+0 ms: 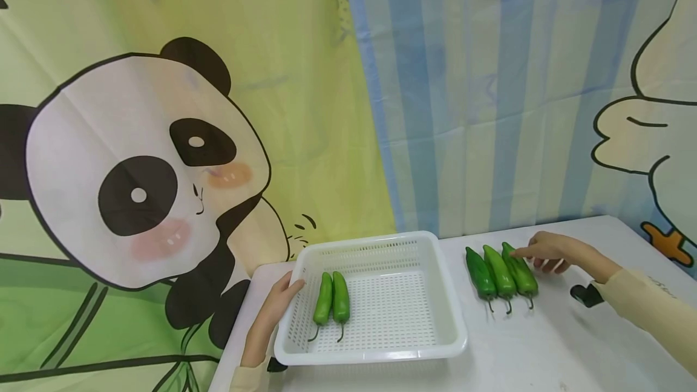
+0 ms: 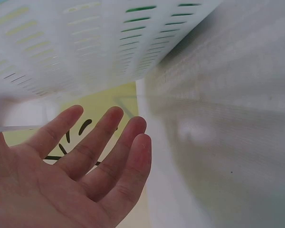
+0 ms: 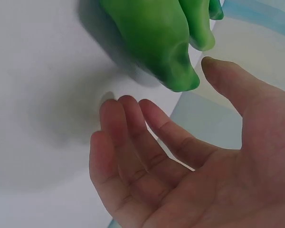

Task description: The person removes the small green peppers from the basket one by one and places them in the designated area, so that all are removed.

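Note:
A white plastic basket (image 1: 389, 352) with slotted walls holds two green peppers, one on the left (image 1: 323, 301) and one beside it (image 1: 340, 299). At its left rim my left hand (image 1: 276, 302) hooks the thumb over the edge; the fingers (image 2: 92, 154) stay outside, below the rim. Three more green peppers lie side by side on the table: a darker one (image 1: 481, 274), a middle one (image 1: 500, 272) and a right one (image 1: 520, 272). By the right pepper's tip is my right hand (image 1: 550, 251), thumb and loosely bent fingers spread around it, holding nothing.
Both the basket and the loose peppers are on a white table (image 1: 577, 343). Behind it hangs a printed cloth (image 1: 327, 107) with a panda and blue stripes, close along the table's back edge.

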{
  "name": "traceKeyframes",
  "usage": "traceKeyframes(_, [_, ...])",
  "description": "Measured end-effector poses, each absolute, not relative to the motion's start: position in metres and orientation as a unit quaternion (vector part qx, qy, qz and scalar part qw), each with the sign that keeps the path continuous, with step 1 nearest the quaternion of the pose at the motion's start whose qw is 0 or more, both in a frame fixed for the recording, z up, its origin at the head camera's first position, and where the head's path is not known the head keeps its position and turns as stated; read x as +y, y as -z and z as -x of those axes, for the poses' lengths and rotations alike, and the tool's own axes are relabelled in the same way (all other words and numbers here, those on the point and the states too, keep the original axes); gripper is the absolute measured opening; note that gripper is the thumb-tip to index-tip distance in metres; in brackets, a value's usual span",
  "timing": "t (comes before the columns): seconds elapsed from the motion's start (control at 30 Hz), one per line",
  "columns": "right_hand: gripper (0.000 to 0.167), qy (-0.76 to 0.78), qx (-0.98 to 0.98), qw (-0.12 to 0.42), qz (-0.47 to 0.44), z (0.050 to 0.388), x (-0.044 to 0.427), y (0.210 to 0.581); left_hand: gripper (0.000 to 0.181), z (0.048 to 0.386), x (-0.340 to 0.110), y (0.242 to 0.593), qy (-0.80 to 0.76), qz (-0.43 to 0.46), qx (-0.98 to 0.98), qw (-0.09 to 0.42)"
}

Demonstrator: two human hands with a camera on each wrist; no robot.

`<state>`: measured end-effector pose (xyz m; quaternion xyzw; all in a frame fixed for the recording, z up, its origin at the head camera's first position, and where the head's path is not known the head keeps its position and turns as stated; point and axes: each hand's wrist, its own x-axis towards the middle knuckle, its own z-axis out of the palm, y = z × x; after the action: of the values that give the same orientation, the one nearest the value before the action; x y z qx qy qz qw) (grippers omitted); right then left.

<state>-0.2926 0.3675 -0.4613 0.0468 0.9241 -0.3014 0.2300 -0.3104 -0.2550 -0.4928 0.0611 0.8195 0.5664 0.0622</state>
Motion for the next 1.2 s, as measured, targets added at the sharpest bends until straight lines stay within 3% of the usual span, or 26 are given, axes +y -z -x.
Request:
traceKeyframes(0.43, [0.077,0.277,0.939,0.201,-0.041,0.295,0.363,0.454,0.049,0.314,-0.257,0.497,-0.573,-0.060,0.815,0.065])
traceKeyframes(0.87, [0.081,0.265,0.955,0.131,-0.011,0.292,0.347,0.435,0.049,0.313,-0.258,0.497,-0.573,-0.055,0.815,0.068])
traceKeyframes(1.2, [0.064,0.266,0.958,0.095,0.041,0.286,0.319,0.421,0.048,0.314,-0.257,0.497,-0.569,-0.059,0.818,0.064])
